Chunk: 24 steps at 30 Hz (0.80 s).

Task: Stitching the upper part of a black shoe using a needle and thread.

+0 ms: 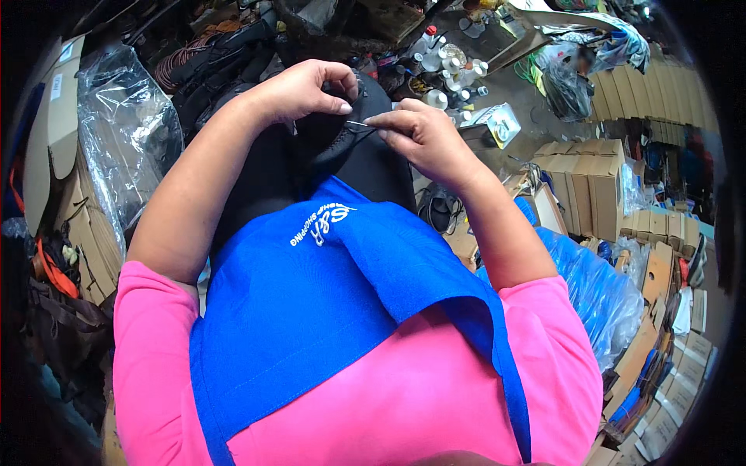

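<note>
Closest in, a bright blue fabric apron (pixel 311 311) hangs over a pink short-sleeved top (pixel 404 404), and both bare forearms rise from the lower edge toward the middle of the view. Just past the apron's upper edge lies the black, rounded fabric piece (pixel 342 159), dark and padded-looking, resting in the lap and running away from the body, its top end up between the two hands. The left hand (pixel 299 92) comes over that top end from the left, fingers curled and pressed onto the black material, its grip closed on the edge of the piece. The right hand (pixel 420 136) sits just beside it on the right, a little lower, thumb and forefinger pressed together on the thin, pale sewing needle (pixel 359 123). The needle lies nearly level, its long axis running left to right, its free end pointing toward the left hand and touching the black fabric between the two; the right hand is the one nearer to it. Whether a thread trails from it I cannot tell. Farther off, a cluster of small white bottles (pixel 447 74) stands on the cluttered floor, crumpled clear plastic sheeting (pixel 124 132) lies to the left, and flat brown cardboard boxes (pixel 594 182) are stacked at the right.
</note>
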Available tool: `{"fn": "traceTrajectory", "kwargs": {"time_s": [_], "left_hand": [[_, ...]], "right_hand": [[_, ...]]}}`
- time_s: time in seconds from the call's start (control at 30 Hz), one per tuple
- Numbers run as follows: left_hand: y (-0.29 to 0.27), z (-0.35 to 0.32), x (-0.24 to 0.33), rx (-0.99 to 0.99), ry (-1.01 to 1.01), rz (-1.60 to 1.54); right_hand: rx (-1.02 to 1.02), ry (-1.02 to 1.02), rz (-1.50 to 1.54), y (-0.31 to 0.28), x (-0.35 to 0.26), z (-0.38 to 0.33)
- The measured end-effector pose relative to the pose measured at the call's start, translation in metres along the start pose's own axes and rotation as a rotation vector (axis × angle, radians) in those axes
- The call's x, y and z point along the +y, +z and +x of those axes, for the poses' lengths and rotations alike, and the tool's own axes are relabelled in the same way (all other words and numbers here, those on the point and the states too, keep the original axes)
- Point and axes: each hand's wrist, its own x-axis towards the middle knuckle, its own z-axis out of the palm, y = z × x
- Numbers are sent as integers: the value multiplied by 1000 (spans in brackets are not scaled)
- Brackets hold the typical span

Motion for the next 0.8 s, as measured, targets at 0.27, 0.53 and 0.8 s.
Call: {"fn": "traceTrajectory", "kwargs": {"time_s": [0.27,0.53,0.8], "left_hand": [[-7,-6,0,-109,-38,-46],[-11,-8,3,-164,-45,-39],[-12,-2,-3,-184,-21,-131]], "right_hand": [[-21,50,-78,-1,-4,8],[-6,43,-90,9,-4,11],[-48,-24,-147,2,-4,15]]}}
